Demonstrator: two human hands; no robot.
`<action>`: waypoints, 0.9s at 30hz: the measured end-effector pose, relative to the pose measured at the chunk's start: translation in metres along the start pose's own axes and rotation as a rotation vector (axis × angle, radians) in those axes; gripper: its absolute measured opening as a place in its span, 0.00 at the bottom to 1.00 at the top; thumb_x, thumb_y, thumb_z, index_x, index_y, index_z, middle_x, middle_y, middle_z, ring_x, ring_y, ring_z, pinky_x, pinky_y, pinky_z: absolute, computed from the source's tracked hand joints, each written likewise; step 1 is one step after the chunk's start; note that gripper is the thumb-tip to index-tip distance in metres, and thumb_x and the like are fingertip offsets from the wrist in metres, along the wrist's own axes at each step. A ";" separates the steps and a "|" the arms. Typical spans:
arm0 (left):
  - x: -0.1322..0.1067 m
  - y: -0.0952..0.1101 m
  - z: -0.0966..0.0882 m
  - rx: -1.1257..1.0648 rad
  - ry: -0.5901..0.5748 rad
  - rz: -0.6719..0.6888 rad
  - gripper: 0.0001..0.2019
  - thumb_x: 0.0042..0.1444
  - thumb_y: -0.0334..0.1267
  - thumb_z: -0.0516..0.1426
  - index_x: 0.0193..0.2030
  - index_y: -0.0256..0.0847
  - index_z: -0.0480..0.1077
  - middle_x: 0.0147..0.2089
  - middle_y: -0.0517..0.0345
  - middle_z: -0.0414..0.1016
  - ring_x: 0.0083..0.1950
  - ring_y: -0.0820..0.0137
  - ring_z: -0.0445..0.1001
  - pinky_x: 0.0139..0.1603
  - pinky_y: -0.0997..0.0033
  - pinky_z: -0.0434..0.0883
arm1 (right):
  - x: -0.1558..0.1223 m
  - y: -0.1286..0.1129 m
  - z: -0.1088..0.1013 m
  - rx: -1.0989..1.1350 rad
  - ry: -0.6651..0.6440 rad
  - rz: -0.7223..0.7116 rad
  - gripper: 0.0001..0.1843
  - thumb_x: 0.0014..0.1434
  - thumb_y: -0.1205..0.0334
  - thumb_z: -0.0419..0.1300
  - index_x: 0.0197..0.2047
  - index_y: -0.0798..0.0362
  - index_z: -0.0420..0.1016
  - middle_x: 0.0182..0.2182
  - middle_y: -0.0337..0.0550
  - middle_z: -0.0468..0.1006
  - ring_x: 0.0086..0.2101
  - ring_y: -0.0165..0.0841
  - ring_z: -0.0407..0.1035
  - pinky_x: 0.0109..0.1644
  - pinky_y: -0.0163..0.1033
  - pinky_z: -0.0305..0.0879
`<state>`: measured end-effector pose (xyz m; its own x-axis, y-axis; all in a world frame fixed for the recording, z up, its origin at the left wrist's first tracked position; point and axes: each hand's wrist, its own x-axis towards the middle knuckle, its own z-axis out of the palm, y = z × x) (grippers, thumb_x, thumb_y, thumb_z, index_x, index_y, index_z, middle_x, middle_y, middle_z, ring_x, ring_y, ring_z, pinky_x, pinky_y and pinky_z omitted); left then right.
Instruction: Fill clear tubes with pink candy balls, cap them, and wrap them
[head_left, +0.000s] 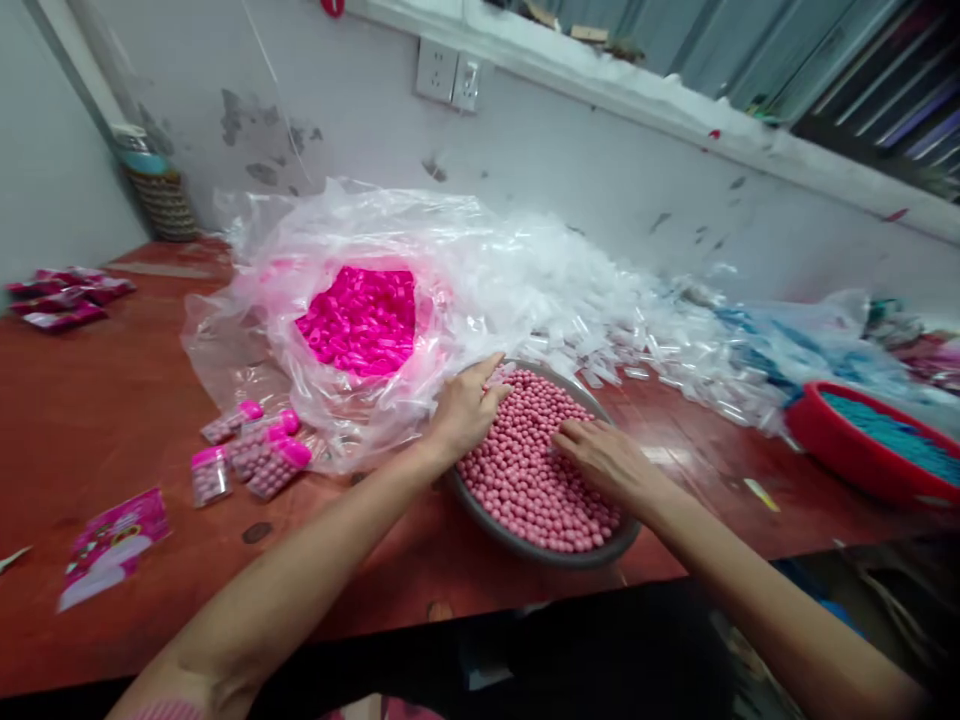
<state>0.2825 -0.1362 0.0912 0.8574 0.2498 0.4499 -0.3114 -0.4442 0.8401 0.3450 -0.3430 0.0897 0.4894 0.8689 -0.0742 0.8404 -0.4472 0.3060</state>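
A grey round bowl (551, 556) heaped with small pink balls (529, 485) sits near the table's front edge. My left hand (466, 408) rests on the bowl's far left rim, fingers bent together with the tips among the balls. Across from it, my right hand (601, 455) lies palm down on the balls at the bowl's right side, fingers curled into them. What either hand holds is hidden. Just behind the bowl lies an open clear plastic bag (337, 250) holding bright magenta caps (360, 320).
Several filled clear tubes with pink caps (251, 455) lie left of the bowl. A pink printed packet (112, 545) lies at front left, red packets (64, 298) at far left. A heap of clear empty tubes (600, 300) runs right. A red basin (847, 450) holds blue pieces.
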 end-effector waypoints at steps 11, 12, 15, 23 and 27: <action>-0.034 -0.004 -0.024 0.012 -0.041 -0.015 0.14 0.54 0.33 0.52 0.47 0.38 0.69 0.49 0.53 0.72 0.49 0.68 0.70 0.52 0.68 0.65 | 0.031 -0.038 0.008 1.550 0.120 0.180 0.07 0.53 0.66 0.56 0.37 0.53 0.67 0.31 0.36 0.69 0.33 0.29 0.64 0.39 0.35 0.61; -0.036 -0.003 -0.024 0.007 -0.064 -0.023 0.14 0.53 0.33 0.52 0.47 0.38 0.69 0.48 0.53 0.73 0.49 0.67 0.70 0.50 0.68 0.66 | 0.028 -0.038 0.006 1.654 0.141 0.193 0.08 0.52 0.65 0.57 0.38 0.53 0.67 0.33 0.37 0.70 0.34 0.29 0.65 0.41 0.36 0.61; -0.039 0.002 -0.018 -0.024 -0.154 -0.036 0.15 0.51 0.34 0.54 0.47 0.40 0.69 0.46 0.54 0.74 0.45 0.67 0.71 0.46 0.70 0.67 | 0.024 -0.039 -0.001 1.834 0.191 0.215 0.10 0.51 0.64 0.59 0.40 0.52 0.67 0.37 0.39 0.71 0.37 0.30 0.66 0.44 0.39 0.62; -0.037 0.008 -0.009 -0.153 -0.254 -0.058 0.09 0.53 0.34 0.52 0.39 0.40 0.72 0.36 0.60 0.75 0.38 0.70 0.72 0.41 0.73 0.66 | 0.020 -0.047 -0.017 1.788 0.286 0.243 0.09 0.50 0.66 0.61 0.36 0.51 0.69 0.32 0.36 0.72 0.33 0.27 0.66 0.36 0.32 0.63; -0.033 0.008 -0.015 -0.225 -0.314 -0.070 0.09 0.54 0.34 0.51 0.37 0.38 0.72 0.35 0.58 0.74 0.40 0.68 0.71 0.42 0.71 0.66 | 0.013 -0.042 -0.027 1.636 0.314 0.162 0.15 0.52 0.65 0.59 0.44 0.48 0.66 0.35 0.37 0.72 0.34 0.27 0.67 0.36 0.33 0.65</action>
<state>0.2457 -0.1351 0.0874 0.9525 -0.0179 0.3042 -0.3002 -0.2267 0.9266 0.3100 -0.3077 0.1012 0.6970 0.7102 0.0990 0.2290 -0.0897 -0.9693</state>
